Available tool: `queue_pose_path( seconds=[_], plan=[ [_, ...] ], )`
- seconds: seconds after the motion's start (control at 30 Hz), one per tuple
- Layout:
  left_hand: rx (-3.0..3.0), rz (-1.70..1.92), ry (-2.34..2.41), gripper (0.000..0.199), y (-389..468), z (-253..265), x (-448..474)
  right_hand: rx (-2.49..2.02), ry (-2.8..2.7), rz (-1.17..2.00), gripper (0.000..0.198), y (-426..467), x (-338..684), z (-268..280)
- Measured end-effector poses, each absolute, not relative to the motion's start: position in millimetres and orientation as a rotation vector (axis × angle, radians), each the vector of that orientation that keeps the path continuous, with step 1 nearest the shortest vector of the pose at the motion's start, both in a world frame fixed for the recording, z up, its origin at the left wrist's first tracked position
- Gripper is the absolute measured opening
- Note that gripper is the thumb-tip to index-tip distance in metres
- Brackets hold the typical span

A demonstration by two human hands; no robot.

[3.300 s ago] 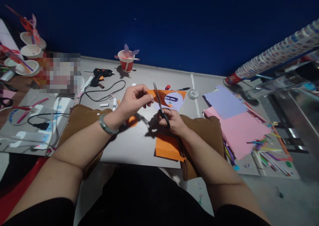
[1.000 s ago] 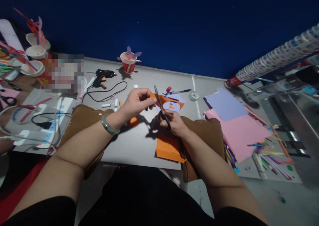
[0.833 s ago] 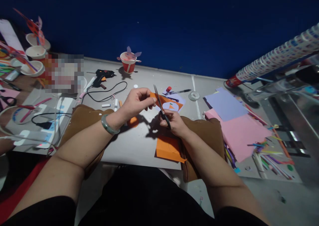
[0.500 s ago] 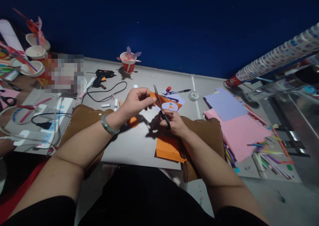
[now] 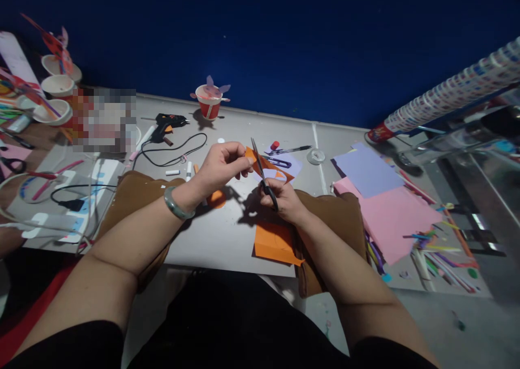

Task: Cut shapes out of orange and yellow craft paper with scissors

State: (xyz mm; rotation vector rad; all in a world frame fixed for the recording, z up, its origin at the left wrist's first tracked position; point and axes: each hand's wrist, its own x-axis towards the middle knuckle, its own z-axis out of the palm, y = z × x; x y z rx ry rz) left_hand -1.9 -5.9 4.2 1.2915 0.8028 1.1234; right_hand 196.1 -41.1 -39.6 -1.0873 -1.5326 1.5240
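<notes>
Head view: we pinch orange paper point(image 5: 249, 153) in our left hand point(image 5: 223, 166) above the tabletop point(image 5: 203, 239) and grip black-handled scissors point(image 5: 268, 191) across it in our right hand point(image 5: 282, 200), the paper's free end having swung lower, apparently re-angling the cut.

1. The orange paper point(image 5: 250, 153) has turned: its free end, right of the scissors point(image 5: 268, 192), now dips lower than a moment ago.
2. More of the dark purple looped tool point(image 5: 284, 163), right of the scissors, shows; the orange paper hid much of it a second ago.
</notes>
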Motion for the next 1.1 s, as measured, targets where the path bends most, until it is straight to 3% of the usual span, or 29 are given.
queue_pose_path(
  seconds=[0.27, 1.1],
  plan=[
    [1.311, 1.072, 0.812, 0.027, -7.3, 5.3, 0.0, -1.09, -1.584, 1.478, 0.038, -40.5, 196.0, -38.9],
    [1.301, 1.087, 0.802, 0.022, -6.1, 7.4, -2.3, -1.054, -1.494, 1.515, 0.049, -41.0, 197.8, -45.2]
  ],
)
